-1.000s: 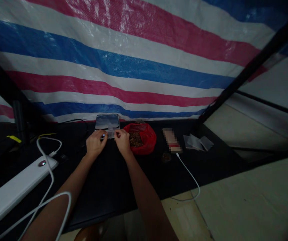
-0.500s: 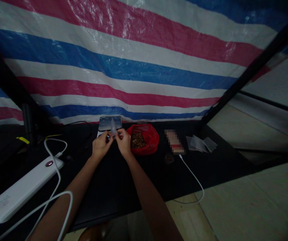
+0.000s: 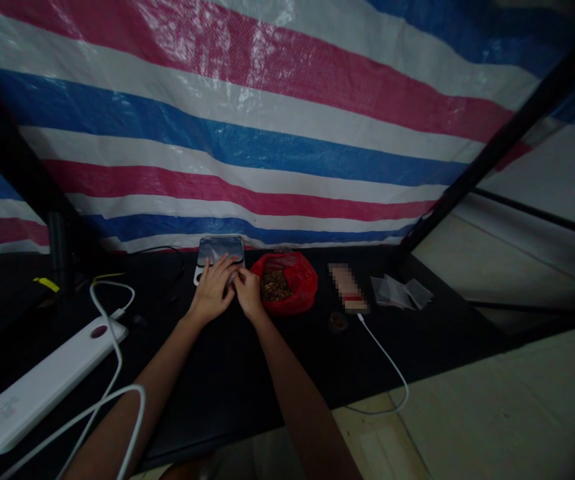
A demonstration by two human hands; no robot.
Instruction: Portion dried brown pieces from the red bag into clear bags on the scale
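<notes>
Nearby, left of the hands: long white plastic power bank (image 3: 42, 387), lying aslant; white cable (image 3: 115, 370) runs over it and loops across the view of the left forearm.
Right of the hands: red plastic bag (image 3: 300, 293), mouth open, brown bits (image 3: 275, 285) inside; just beside the right hand, crowding that side.
Further right: blurred-out oblong (image 3: 348, 288) with a white lead at its near end; small clear cup (image 3: 337, 323) near it; flat clear sachets (image 3: 400, 292) overlapping.
Behind: striped red, white and blue tarp (image 3: 267, 150), close past the scale.
Small clear plastic bag: at the right fingertips (image 3: 232, 278), by the scale's near edge; mostly hidden by fingers, so its direction and long axis cannot be told.
White-bodied scale with dark glossy top (image 3: 221, 245): far edge roughly parallel to the tarp's foot; left fingers cover the near part.
Left hand (image 3: 212, 290): open, palm down, fingers spread.
Right hand (image 3: 247, 291): thumb and fingers pinching the small bag.
</notes>
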